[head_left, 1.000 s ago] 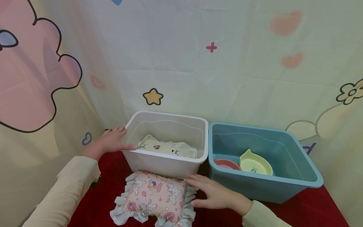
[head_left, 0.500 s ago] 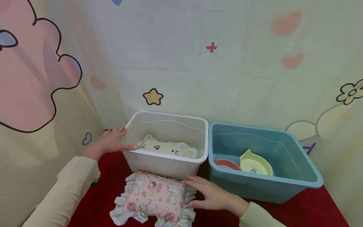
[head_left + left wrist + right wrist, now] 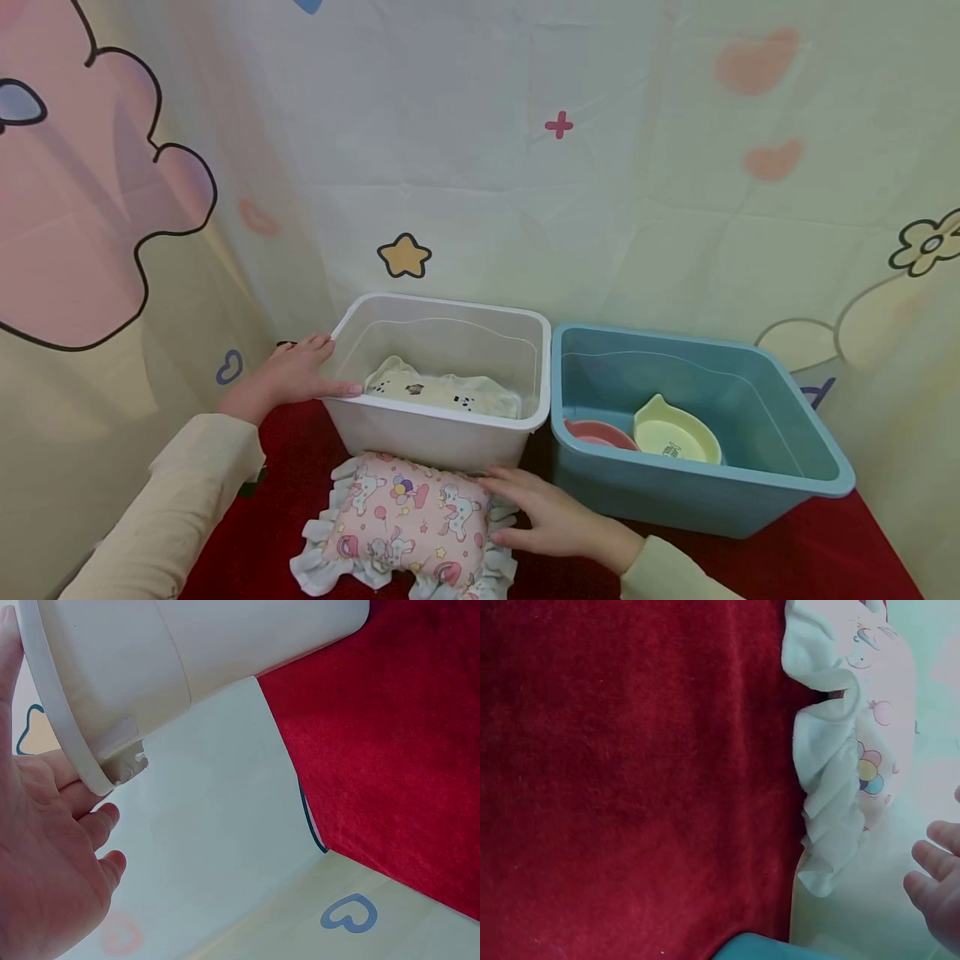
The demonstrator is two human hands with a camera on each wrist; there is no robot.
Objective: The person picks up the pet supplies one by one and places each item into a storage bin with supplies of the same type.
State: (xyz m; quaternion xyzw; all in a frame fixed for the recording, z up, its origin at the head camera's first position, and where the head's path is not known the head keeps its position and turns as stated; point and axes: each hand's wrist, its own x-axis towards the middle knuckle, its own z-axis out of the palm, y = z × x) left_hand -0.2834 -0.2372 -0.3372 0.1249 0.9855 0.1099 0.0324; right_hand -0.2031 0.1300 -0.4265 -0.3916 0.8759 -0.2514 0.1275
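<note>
Pale backdrop (image 3: 480,192) is printed with hearts, star, flower; counter (image 3: 288,450) is covered in plush red cloth. White bin (image 3: 427,435) and blue bin (image 3: 667,500) are set side by side before the backdrop. A frilled cream item (image 3: 442,396) is seen inside the white one, a pink dish (image 3: 600,434) and a yellow dish (image 3: 675,435) inside the blue. Pink printed pillow (image 3: 412,525), edged in white ruffle, is placed just in front of the white bin. Left grip (image 3: 300,371) is spread wide at the white bin's front-left corner, rim touched by thumb and fingers. Right grip (image 3: 551,517) is held loosely spread at the pillow's right ruffle, nothing grasped; whether the ruffle is touched cannot be told.
</note>
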